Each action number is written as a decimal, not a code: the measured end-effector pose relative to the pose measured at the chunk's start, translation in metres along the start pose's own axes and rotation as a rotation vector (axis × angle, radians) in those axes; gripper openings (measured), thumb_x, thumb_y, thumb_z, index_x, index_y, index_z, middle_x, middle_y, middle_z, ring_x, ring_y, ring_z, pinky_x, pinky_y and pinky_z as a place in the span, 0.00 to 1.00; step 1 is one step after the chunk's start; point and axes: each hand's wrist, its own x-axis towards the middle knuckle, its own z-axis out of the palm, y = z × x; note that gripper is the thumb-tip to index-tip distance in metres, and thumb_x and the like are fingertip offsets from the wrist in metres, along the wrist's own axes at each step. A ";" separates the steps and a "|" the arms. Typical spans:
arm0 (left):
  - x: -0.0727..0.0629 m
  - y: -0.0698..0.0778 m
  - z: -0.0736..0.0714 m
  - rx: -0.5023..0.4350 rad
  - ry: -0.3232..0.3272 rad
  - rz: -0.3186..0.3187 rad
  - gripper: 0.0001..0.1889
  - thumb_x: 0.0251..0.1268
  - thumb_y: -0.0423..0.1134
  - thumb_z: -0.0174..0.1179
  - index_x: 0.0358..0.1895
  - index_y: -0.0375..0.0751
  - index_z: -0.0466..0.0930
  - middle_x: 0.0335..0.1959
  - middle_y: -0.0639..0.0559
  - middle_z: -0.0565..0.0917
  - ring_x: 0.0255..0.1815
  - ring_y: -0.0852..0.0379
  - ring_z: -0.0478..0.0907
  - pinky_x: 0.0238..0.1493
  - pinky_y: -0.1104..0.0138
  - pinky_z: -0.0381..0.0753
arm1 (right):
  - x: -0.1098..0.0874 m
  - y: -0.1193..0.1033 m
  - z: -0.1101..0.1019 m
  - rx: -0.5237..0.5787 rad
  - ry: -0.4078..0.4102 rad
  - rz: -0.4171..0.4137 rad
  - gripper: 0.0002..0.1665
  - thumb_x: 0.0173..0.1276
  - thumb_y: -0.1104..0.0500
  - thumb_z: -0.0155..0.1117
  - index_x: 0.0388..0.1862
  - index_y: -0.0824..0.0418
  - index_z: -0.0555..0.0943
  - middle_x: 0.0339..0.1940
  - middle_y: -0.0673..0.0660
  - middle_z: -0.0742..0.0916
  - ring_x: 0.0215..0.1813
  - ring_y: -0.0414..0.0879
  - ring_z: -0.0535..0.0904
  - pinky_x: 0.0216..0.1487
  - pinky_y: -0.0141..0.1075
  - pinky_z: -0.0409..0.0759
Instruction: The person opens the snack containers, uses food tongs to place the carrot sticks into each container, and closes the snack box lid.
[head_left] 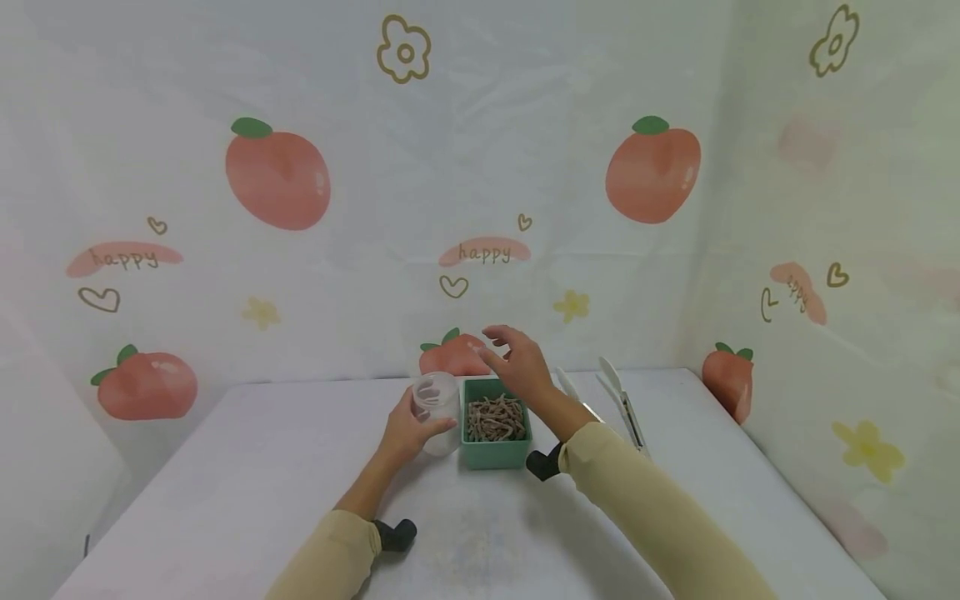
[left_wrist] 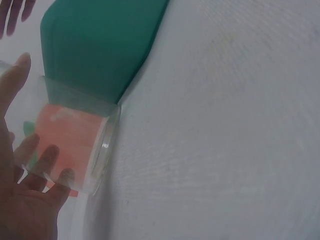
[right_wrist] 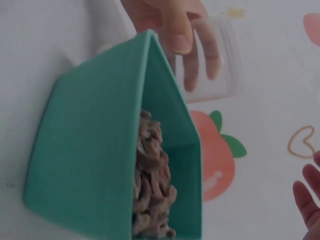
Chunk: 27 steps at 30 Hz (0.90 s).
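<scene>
My left hand [head_left: 405,432] holds a clear, open-topped plastic jar [head_left: 441,410], thumb on the near side and fingers around the far side. Nothing shows inside the jar, and its base [left_wrist: 106,150] is right down at the table in the left wrist view. Beside it on the right is a green rectangular box [head_left: 495,455] filled with brownish, twisted strips [head_left: 495,419]. Above the back of this box hovers my right hand [head_left: 521,364], its fingers loosely bent and holding nothing. In the right wrist view, its fingers [right_wrist: 306,200] show at the right edge.
Tongs [head_left: 628,412] with pale tips lie on the white table [head_left: 300,475] to the right of the box, partly behind the right forearm. Another pale-tipped utensil [head_left: 567,385] lies beside them. A fruit-printed wall covering [head_left: 360,275] rises behind the table.
</scene>
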 end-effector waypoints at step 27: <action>-0.002 -0.004 -0.002 -0.056 -0.006 0.073 0.45 0.48 0.48 0.76 0.69 0.40 0.63 0.62 0.45 0.76 0.65 0.46 0.70 0.62 0.53 0.70 | -0.006 -0.026 0.051 -0.275 -0.465 -0.048 0.35 0.62 0.41 0.69 0.66 0.53 0.75 0.65 0.54 0.77 0.72 0.53 0.62 0.70 0.52 0.58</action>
